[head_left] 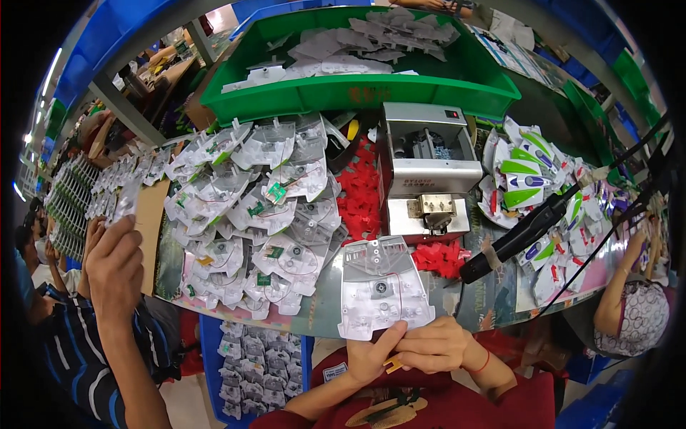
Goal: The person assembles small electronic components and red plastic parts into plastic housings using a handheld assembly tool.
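My left hand (pixel 371 357) is closed on the near edge of a white plastic shell (pixel 364 294), its thumb lying on top. A grey insert, a small round black part and a thin red wire show on the shell. My right hand (pixel 437 344) is closed beside it, fingers bent together and touching the left hand. A small yellow piece (pixel 392 365) sticks out at the right fingertips, seemingly pinched there. The electric screwdriver (pixel 518 232), dark and long, hangs slantwise to the right of my hands.
Piled shells with green circuit boards (pixel 275 189) lie left. A silver screw feeder (pixel 429 154) stands among red plastic parts (pixel 361 186). White, green and purple shells (pixel 525 175) lie right; a green bin (pixel 357 93) is behind. A co-worker's hand (pixel 114 264) holds a pale part left.
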{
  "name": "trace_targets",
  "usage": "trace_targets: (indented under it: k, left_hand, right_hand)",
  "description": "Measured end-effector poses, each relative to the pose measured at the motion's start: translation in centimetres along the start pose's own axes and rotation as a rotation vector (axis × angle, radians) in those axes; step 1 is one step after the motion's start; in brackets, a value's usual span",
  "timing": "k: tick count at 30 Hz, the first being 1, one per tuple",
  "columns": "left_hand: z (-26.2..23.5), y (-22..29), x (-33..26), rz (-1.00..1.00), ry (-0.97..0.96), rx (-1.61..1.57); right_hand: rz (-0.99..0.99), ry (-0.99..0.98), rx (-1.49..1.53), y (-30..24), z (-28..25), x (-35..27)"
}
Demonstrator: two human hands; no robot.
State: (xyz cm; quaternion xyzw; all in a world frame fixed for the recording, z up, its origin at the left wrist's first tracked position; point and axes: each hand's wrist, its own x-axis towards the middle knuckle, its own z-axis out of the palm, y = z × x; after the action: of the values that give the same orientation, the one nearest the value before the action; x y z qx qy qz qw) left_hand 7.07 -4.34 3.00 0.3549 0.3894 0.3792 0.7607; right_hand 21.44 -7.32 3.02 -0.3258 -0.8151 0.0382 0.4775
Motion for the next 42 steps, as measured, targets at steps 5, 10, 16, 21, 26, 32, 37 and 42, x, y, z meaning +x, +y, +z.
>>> trace_targets:
  k: [5,10,16,21,26,32,37,42]
  left_hand:
    - [-1.7,-1.2,0.4,-0.181,0.071,-0.205]
    - [-4.4,-2.1,1.3,-0.066,0.161,-0.318]
    - [-4.6,-2.1,1.0,-0.082,0.133,-0.219]
    - [-3.3,-1.8,0.9,-0.111,0.129,-0.265]
    - [-3.2,-2.1,0.9,0.057,0.051,-0.221]
    - [-2.4,-1.6,1.2,-0.11,0.136,-0.379]
    - [-1.9,-2.1,1.4,-0.116,0.165,-0.405]
    - [-1.4,-2.4,1.2,-0.142,0.242,-0.251]
  right_hand:
    - [0.022,-0.043,0.119,0.1,0.0,0.1]
    - [0.391,0.166,-0.043,0.5,-2.8,-1.5]
    - [0.779,0.08,-0.208,1.2,-3.5,-1.3]
    - [0.7,-0.058,-0.519,2.0,-5.2,-1.0]
    - [0.68,-0.122,-0.563,2.4,-5.5,-1.1]
    - [0.674,-0.36,-0.721,3.8,-3.3,-1.3]
    - [0.687,-0.244,-0.659,3.7,-3.4,-1.5]
    - [0.669,-0.019,-0.449,2.1,-4.4,0.5]
